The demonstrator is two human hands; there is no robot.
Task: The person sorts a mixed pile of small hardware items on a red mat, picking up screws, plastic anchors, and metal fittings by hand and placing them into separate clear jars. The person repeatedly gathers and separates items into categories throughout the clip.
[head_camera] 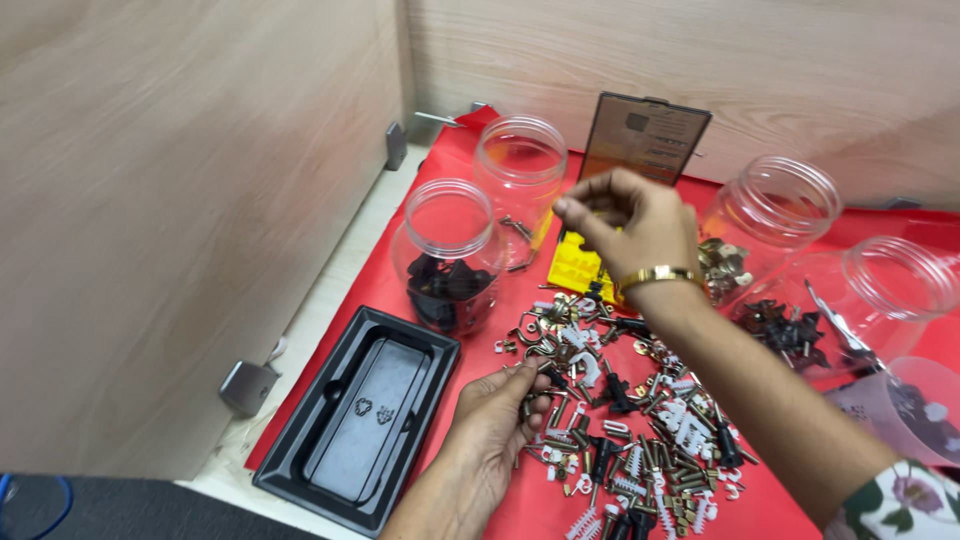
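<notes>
- Hardware [640,420] lies heaped on a red mat [780,500] that covers the table: brass screws, white plastic clips, black anchors and metal rings, all mixed.
- At 6 o'clock the left hand [490,430] rests palm-down at the heap's near-left edge; its grip is closed, with thumb and fingers pinched on a small dark piece too small to name.
- At 12 o'clock from the heap the right hand [630,225] is raised above the mat, a gold bangle [655,277] on the wrist and a floral sleeve [910,495] at 4 o'clock.
- Its grip is pinched shut, thumb against fingertips; whether anything sits between them cannot be told.
- Just at 9 o'clock of that hand stands a clear jar [520,185] with a few metal hooks inside, its mouth open.
- At 8 o'clock of that jar, touching or nearly so, a second clear jar [448,255] holds black plastic pieces.
- At 2 o'clock of the heap a third jar [775,215] holds brass-coloured parts, and a fourth jar [850,310] at 3 o'clock, lying tilted, holds dark pieces.
- A yellow block [572,265] shows partly under the right hand.
- A black plastic tray [360,420] lies at 9 o'clock of the left hand, just beside it.
- A dark upright card [645,135] leans against the wooden wall [180,200] at 12 o'clock.
</notes>
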